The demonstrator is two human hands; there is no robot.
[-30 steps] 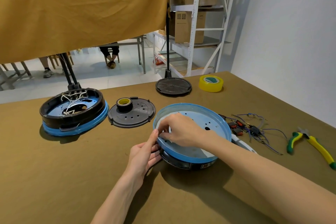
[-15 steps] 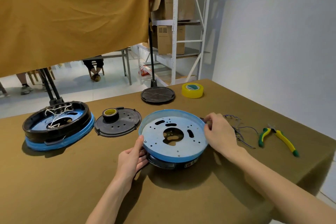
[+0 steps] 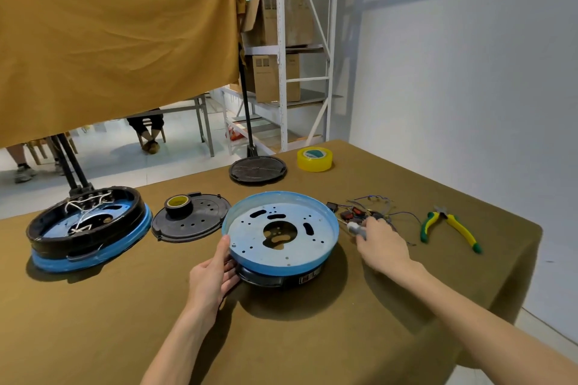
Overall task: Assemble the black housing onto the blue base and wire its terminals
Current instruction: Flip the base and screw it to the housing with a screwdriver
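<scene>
While the left hand (image 3: 215,275) grips the blue base's (image 3: 281,262) near-left rim, the right hand (image 3: 380,244) curls around a screwdriver (image 3: 355,227) (just right of it).

Count on table (image 3: 93,322): 2 blue bases – one (image 3: 283,259) near centre sitting on a black housing (image 3: 275,280), one (image 3: 93,256) far left with a black housing (image 3: 84,228) on top, so 2 housings. 1 flat black perforated cover (image 3: 194,222), 1 dark tape roll (image 3: 178,206) on it. 1 round black stand foot (image 3: 258,169). 1 yellow tape roll (image 3: 314,159). 1 pair of green/yellow pliers (image 3: 450,228). 1 tangle of wires with red switches (image 3: 369,212), individual count unclear. 2 hands: left (image 3: 215,275), right (image 3: 381,244)
</scene>
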